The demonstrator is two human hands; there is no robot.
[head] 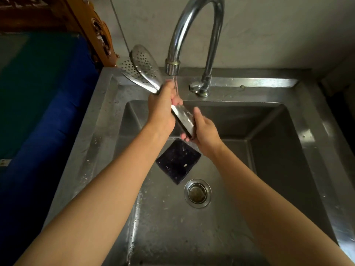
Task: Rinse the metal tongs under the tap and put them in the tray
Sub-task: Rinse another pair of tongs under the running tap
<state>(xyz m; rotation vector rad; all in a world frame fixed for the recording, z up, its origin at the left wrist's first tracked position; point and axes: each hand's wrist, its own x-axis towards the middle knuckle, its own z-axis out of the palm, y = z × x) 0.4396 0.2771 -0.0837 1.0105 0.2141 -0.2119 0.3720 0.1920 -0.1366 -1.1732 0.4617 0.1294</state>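
From the head camera, the rinsing step was in hand. The tongs (151, 81) were held slantwise over the sink (107, 116), just below the tap (172, 68), where a thin stream fell onto their middle. The left hand (161, 110) was closed around the shaft, perforated spoon ends pointing up and left of the tap. The right hand (205, 129) gripped the hinge end, lower and nearer the drain (197, 193). A dark scrub pad (177, 162) lay beneath. No tray showed; the next move likely called for turning the tongs so the spoon ends met the water.
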